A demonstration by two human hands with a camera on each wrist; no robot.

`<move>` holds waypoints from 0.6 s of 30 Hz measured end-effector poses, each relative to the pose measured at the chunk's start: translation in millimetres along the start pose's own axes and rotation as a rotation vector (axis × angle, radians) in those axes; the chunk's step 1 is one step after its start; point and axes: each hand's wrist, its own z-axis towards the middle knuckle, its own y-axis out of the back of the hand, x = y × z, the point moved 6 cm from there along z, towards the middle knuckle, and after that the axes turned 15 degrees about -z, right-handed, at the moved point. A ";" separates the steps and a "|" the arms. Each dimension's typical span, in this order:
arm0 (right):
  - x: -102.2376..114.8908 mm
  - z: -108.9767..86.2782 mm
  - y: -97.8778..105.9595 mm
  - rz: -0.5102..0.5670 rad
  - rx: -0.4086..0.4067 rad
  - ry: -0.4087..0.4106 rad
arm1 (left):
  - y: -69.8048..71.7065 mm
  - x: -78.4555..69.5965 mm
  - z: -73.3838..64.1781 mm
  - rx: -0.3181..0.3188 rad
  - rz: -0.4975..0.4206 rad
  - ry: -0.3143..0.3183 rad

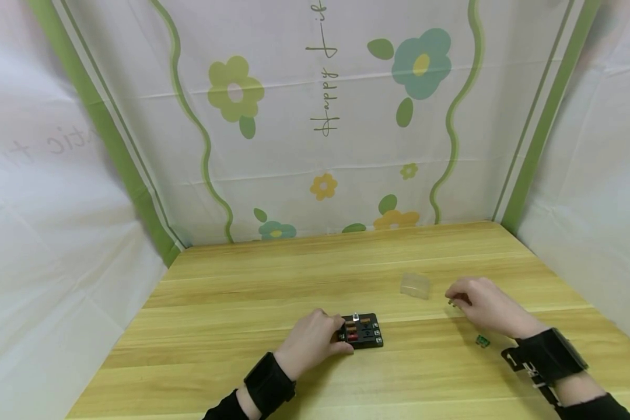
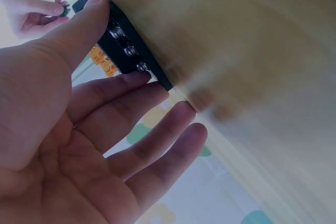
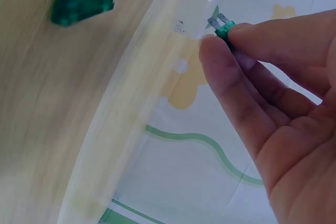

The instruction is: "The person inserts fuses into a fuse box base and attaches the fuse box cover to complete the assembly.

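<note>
with our left hand [image 1: 312, 341] we grip the left end of the black fuse block [image 1: 367, 335], thumb at the near edge and fingers at the far one, while the block lies on the table [image 1: 241, 280]. our right hand [image 1: 488, 303] is well apart from it, over to the right, pinching a small green fuse [image 3: 224, 31] between thumb and index finger; its two metal prongs [image 3: 218, 21] stick out past the fingertips. a loose green fuse [image 1: 482, 340] lies on the table near our right wrist, and the clear cover [image 1: 415, 286] lies between the hands, farther from us.

the step looks like seating the held fuse in the block. to do it well, we should pinch the plastic body only, so both prongs are free, and turn them to face down along the slot. some places beside the red fuse [image 1: 352, 337] look unfilled, but they are too small for us to be sure. we ought to line up both prongs before pressing, then push straight and evenly, since a tilt could bend one. a firm left grip should stop the block sliding.
</note>
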 end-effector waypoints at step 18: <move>11.8 0.8 -0.6 0.032 -0.036 0.056 | -1.1 0.4 -0.1 0.002 0.029 -0.001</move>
